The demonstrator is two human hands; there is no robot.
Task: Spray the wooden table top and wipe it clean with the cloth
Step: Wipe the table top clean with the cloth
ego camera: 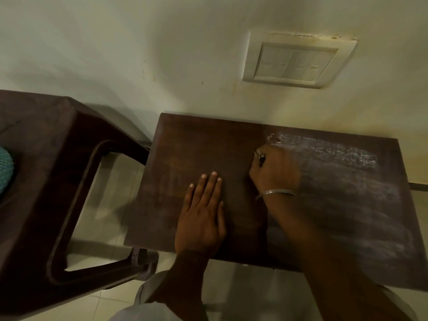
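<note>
The dark wooden table top (190,144) stands against the wall. Its right half carries pale, streaky wet smears (342,156), while the left half looks darker and plain. My left hand (203,212) lies flat on the wood near the front middle, fingers together and pointing at the wall. My right hand (275,170), with a metal bangle at the wrist, is clenched just right of it, at the left end of the smears. Only a pale scrap of what looks like the cloth (259,152) shows at its knuckles. No spray bottle is in view.
A dark brown plastic chair (58,181) stands close to the table's left side, with something teal and knitted (4,167) on its seat. A white switch plate (298,61) is on the wall behind. Pale floor tiles (111,195) show between chair and table.
</note>
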